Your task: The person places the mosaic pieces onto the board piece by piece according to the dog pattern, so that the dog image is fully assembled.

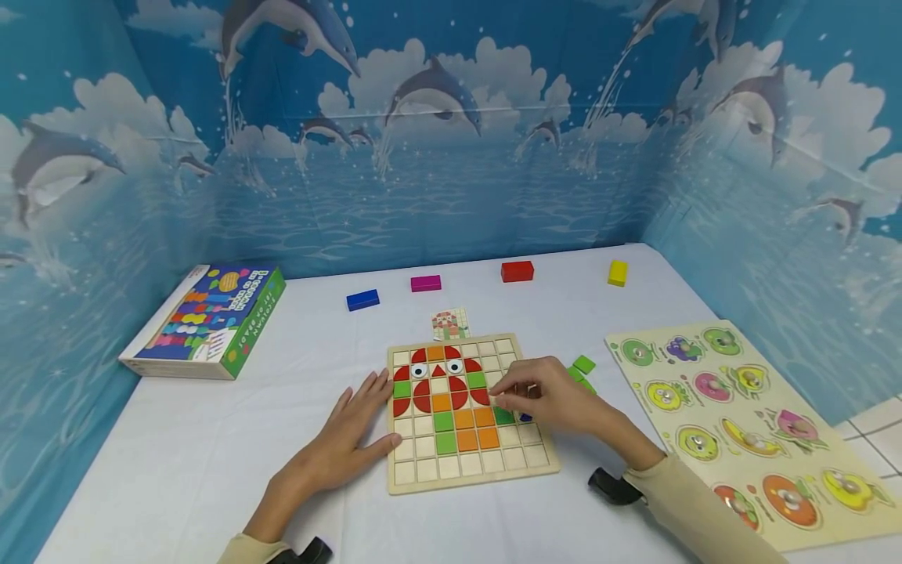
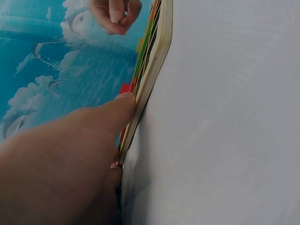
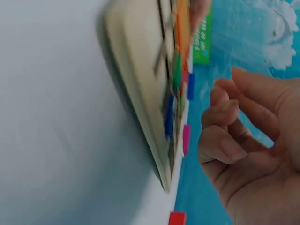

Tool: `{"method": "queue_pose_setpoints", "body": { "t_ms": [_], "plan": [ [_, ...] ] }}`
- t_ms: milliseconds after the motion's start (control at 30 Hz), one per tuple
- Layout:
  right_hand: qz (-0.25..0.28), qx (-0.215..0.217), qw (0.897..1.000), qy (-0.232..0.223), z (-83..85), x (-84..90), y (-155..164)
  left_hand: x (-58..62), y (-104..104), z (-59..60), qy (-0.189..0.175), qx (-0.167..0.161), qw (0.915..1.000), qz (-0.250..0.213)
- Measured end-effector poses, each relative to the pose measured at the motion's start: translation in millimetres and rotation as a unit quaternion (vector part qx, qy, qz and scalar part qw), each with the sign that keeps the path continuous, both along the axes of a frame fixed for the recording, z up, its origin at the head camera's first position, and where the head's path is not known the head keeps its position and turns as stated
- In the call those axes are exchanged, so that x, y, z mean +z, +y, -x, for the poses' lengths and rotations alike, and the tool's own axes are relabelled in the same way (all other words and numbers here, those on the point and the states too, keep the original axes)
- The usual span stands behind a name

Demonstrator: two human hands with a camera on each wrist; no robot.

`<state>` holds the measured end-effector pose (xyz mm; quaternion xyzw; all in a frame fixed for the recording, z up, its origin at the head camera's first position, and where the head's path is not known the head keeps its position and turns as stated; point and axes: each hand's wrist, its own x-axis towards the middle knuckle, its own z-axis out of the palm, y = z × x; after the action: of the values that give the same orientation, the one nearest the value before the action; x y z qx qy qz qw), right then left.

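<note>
Wooden grid board (image 1: 470, 470) steadied by flat left fingers (image 1: 372, 392); right fingers (image 1: 509, 385) curl loosely above, green tiles (image 1: 583, 364) beside.

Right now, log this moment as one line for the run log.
left hand: flat, steadying mosaic board edge | right hand: fingers curled over board's right side, hold unclear | loose green tiles beside it
</note>
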<state>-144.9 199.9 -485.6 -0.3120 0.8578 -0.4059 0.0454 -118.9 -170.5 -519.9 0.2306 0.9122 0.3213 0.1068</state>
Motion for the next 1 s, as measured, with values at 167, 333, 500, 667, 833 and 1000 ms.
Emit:
{"method": "queue_pose_setpoints", "body": {
  "t_ms": [167,333,500,667,833,1000],
  "plan": [
    [-0.014,-0.046,0.998,0.028,9.3,7.7,30.5,0.3,1.2,0.1,-0.002,0.001,1.0000,0.004],
    [-0.036,-0.108,0.991,0.069,18.7,7.0,63.6,1.4,1.7,0.0,-0.004,0.004,0.9999,0.015],
    [-0.059,-0.144,0.985,0.072,26.8,1.1,84.8,1.9,0.6,-0.5,-0.003,0.004,0.9999,0.011],
    [-0.095,-0.172,0.979,0.059,31.3,-4.6,94.3,1.7,-0.2,-0.8,-0.003,0.004,1.0000,0.006],
    [-0.122,-0.200,0.971,0.036,32.8,-6.9,96.0,1.5,0.3,-0.8,-0.003,0.005,1.0000,0.006],
    [-0.133,-0.204,0.970,0.001,31.3,-3.7,97.3,1.5,1.3,-0.6,-0.003,0.008,0.9999,0.010]
  ]
}}
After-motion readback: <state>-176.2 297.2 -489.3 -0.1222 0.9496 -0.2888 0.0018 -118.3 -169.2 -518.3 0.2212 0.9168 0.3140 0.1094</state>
